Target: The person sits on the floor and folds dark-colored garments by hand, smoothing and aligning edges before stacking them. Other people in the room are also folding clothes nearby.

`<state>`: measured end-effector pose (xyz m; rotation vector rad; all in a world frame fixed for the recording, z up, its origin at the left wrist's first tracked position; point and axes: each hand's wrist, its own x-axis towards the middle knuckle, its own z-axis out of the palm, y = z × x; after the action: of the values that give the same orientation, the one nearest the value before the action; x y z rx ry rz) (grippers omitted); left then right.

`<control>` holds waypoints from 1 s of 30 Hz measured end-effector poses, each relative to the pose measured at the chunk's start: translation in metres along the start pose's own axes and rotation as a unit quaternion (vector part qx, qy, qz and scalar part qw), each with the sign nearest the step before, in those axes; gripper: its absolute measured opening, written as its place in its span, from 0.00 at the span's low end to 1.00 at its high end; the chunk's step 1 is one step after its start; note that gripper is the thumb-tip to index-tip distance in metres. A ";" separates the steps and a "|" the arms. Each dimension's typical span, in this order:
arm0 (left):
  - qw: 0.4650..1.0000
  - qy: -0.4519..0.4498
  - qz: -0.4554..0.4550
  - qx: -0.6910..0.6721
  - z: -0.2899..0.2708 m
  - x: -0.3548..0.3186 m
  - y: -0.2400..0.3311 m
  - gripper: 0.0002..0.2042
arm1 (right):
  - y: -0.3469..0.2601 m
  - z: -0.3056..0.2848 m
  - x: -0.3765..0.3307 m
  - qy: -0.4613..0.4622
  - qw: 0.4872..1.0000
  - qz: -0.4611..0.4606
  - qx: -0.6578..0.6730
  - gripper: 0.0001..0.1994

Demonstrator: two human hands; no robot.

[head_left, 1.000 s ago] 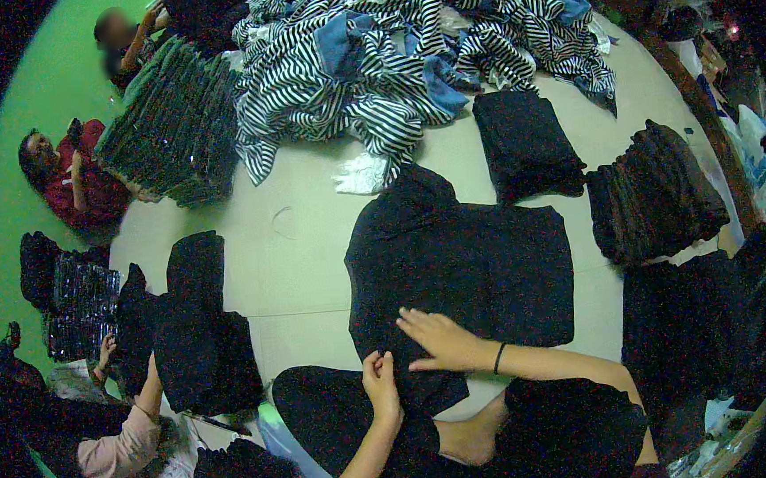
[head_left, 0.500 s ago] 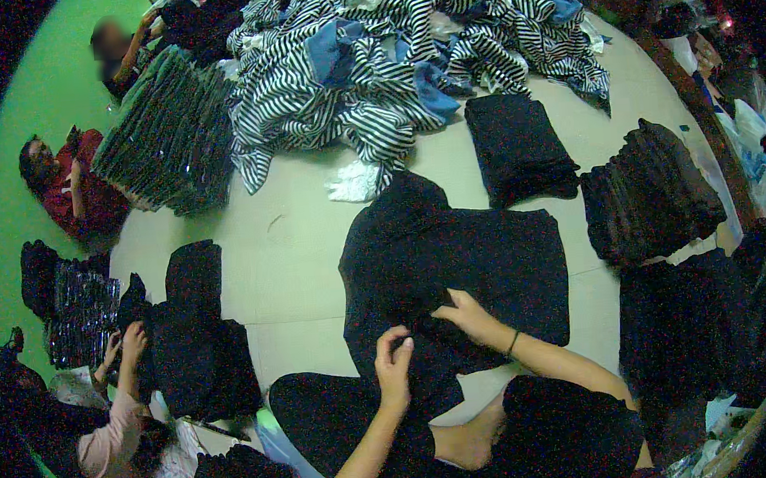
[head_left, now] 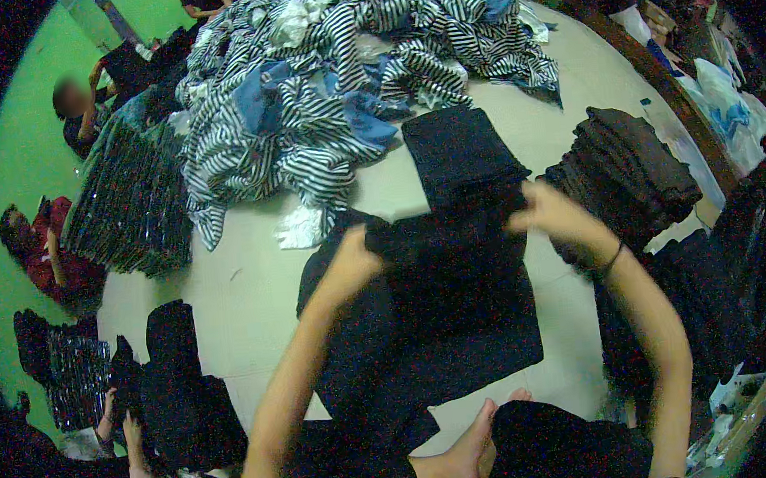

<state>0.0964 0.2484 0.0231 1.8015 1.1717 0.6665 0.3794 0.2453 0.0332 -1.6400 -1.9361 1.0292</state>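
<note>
A black garment (head_left: 460,322) lies spread on the pale floor before my crossed legs, its far edge lifted between my two hands. My left hand (head_left: 358,263) is closed on the upper left part of that edge. At the upper right corner my right hand (head_left: 555,215), with a dark band on its wrist, grips the cloth too. Both hands are somewhat blurred. Just beyond the lifted edge sits a neat stack of folded black garments (head_left: 464,149). Part of the black cloth also spreads to the left, beneath my left forearm.
A large heap of striped and denim clothes (head_left: 279,148) fills the far side. Brown-black folded garments (head_left: 623,178) stand at the right. Bagged garments (head_left: 127,199) are stacked at the left, near several people. Another person's hands (head_left: 125,426) touch black cloth at the lower left.
My hands have moved farther away and apart from the garment's middle to its far edge, which they now lift. The view has shifted, so the heap appears farther left.
</note>
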 end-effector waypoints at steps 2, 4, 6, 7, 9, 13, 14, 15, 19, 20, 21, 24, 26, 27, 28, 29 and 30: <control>0.992 0.094 0.009 -0.082 -0.005 0.058 0.024 0.11 | -0.002 -0.046 0.029 0.055 0.995 -0.012 0.083 0.14; 0.972 0.182 0.072 -0.128 -0.007 0.103 0.039 0.11 | -0.006 -0.077 0.060 0.235 0.947 -0.220 0.005 0.15; 0.927 0.235 0.252 -0.147 -0.001 0.142 0.043 0.11 | -0.004 -0.100 0.088 0.275 0.927 -0.254 0.008 0.15; 0.934 0.214 0.221 -0.183 0.003 0.158 0.038 0.13 | 0.003 -0.102 0.100 0.314 0.915 -0.253 0.009 0.14; 0.950 0.229 0.175 -0.124 0.018 0.180 0.020 0.16 | 0.026 -0.094 0.116 0.346 0.909 -0.233 0.000 0.13; 0.976 0.133 0.172 0.015 0.067 0.180 -0.037 0.19 | 0.084 -0.036 0.122 0.317 0.939 -0.048 -0.122 0.14; 0.992 0.068 0.092 0.047 0.080 0.171 -0.051 0.18 | 0.099 -0.021 0.114 0.213 0.943 0.016 -0.254 0.17; 0.986 0.068 0.143 0.046 0.091 0.162 -0.064 0.18 | 0.110 -0.011 0.109 0.131 0.946 0.034 -0.296 0.20; 0.987 0.041 0.132 0.078 0.104 0.145 -0.091 0.19 | 0.134 0.007 0.097 0.223 0.966 -0.068 -0.113 0.22; 0.983 0.060 0.163 0.067 0.103 0.143 -0.092 0.20 | 0.135 0.010 0.095 0.208 0.966 -0.054 -0.145 0.23; 0.983 0.049 0.148 0.097 0.102 0.142 -0.092 0.21 | 0.135 0.012 0.092 0.206 0.960 -0.066 -0.175 0.24; 0.963 -0.011 0.124 0.240 0.097 0.139 -0.083 0.22 | 0.127 0.011 0.088 0.187 0.946 -0.070 -0.255 0.27; 0.945 -0.010 0.106 0.309 0.092 0.132 -0.075 0.23 | 0.115 0.013 0.081 0.185 0.930 -0.065 -0.311 0.27; 0.932 -0.004 0.099 0.349 0.090 0.129 -0.070 0.24 | 0.109 0.013 0.077 0.192 0.917 -0.067 -0.344 0.27; 0.935 0.011 0.089 0.344 0.090 0.120 -0.067 0.24 | 0.102 0.014 0.073 0.206 0.901 -0.073 -0.374 0.27; 0.935 0.044 0.095 0.340 0.094 0.101 -0.064 0.24 | 0.095 0.021 0.063 0.222 0.905 -0.110 -0.346 0.26; 0.921 0.103 0.131 0.351 0.098 0.081 -0.062 0.24 | 0.089 0.031 0.047 0.228 0.902 -0.180 -0.318 0.24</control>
<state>0.1793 0.2971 -0.0801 2.5749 1.4428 0.6417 0.4057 0.2853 -0.0604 -1.5286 -2.2208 -0.1616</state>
